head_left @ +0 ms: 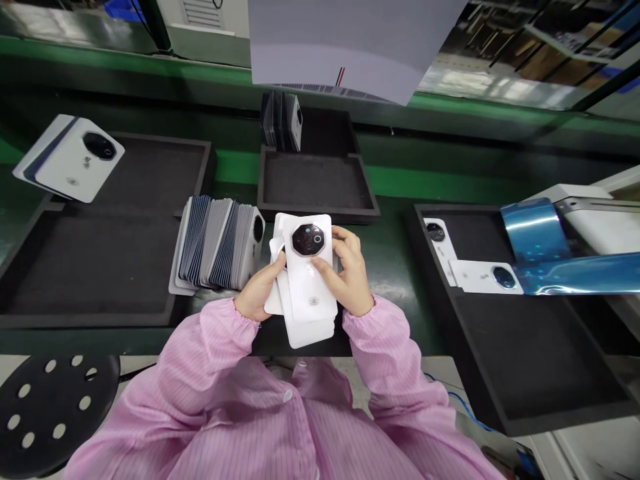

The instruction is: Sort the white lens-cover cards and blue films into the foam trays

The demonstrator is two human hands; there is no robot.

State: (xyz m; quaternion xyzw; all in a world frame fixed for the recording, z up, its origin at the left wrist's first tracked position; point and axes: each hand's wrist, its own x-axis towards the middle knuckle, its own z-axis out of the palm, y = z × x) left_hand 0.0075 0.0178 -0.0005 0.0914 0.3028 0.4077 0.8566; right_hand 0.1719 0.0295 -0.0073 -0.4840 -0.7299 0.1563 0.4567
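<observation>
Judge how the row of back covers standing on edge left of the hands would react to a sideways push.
The row of covers would probably fan over like dominoes: thin panels lean on each other on edge. Each seems light and stiff, like the stack that left hand and right hand hold unbent. Glossy faces may slide.

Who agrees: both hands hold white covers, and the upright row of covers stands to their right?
Wrong side. The left hand and right hand hold the white covers, but the upright row of covers stands to their left, as the head view shows.
</observation>
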